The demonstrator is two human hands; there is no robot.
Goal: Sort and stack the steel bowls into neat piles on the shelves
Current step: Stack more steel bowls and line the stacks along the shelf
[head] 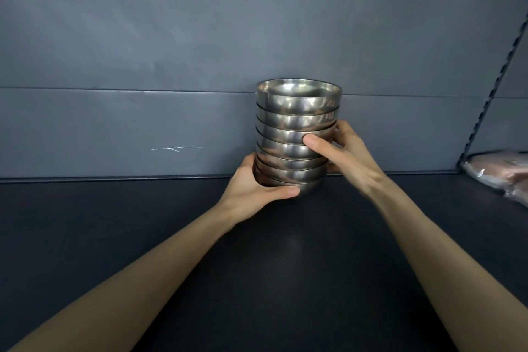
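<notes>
I hold the stack of steel bowls [297,134] with both my hands, above the back part of the dark shelf [114,251], close to the grey back panel [171,37]. The bowls sit one inside another, all with the mouth up, and I can look a little into the top one. The pile is not fully straight: the lower bowls are a little to the left and the upper ones lean to the right.

My left hand [251,183] grips the bottom of the pile. Its thumb lies across the front of the lowest bowl and the fingers go round the left side, where I cannot see them. My right hand [343,151] grips the middle of the pile from the right. Its thumb presses on the front of a middle bowl and the fingers are curled round the far side.

I cannot tell if the lowest bowl touches the shelf or is just over it.

On the back panel, to the left of the bowls, there is a thin white scratch [177,148]. At the right a slotted metal rail [497,74] goes up slanted, and below it a package in clear wrap [503,171] lies on the shelf, well apart from my hands
</notes>
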